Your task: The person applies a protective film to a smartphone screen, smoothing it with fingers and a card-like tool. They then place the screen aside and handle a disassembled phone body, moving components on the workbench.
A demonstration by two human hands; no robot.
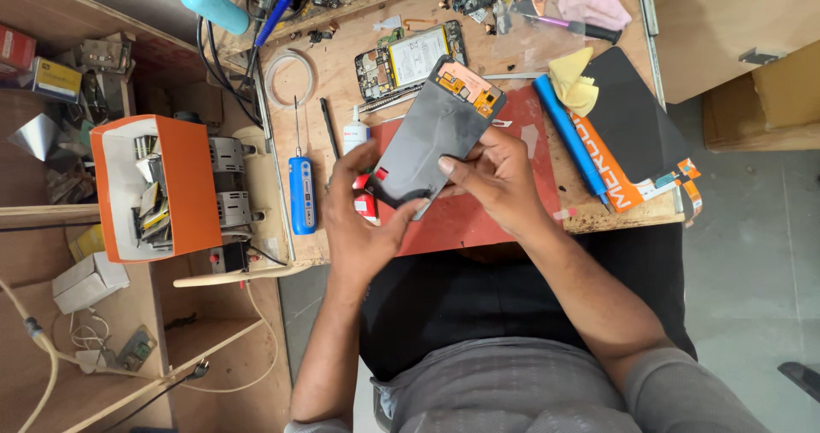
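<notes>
Phone display panel (436, 138), a thin dark rectangle, sits at the centre of the frame, held tilted above a red work mat (478, 215) on a wooden bench (342, 66). Copper-coloured flex parts show at its upper end. The left hand (363, 219) grips its lower left edge, fingers curled round the corner. The right hand (495, 177) clamps the lower right edge, thumb pressed flat on the back. The panel looks light, stiff and brittle; glass of this kind likely cracks if bent, so the long edges seem the safest hold, away from the flex parts. Above it lies an opened phone body (410, 57). A blue screwdriver (301, 194) lies to the left, a blue rod-shaped tool (568, 138) to the right.
</notes>
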